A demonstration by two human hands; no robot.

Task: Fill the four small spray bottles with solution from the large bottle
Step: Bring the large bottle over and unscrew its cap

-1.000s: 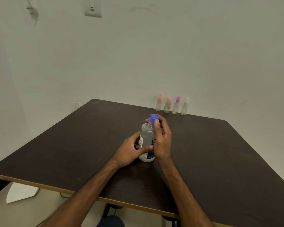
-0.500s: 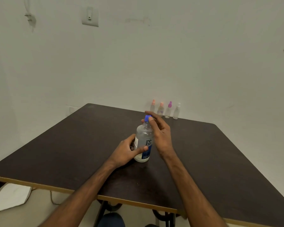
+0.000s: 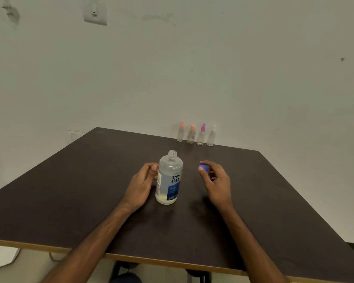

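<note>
Centrally standing uncapped on the dark table: the large bottle, left hand loosely curled beside it, touch unclear. Right hand pinching the blue cap, well apart. Four small spray bottles lining the far edge by the wall.

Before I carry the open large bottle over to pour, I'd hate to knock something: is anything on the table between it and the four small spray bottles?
Nothing visible: only bare table lies between the large bottle and the spray bottles.
</note>
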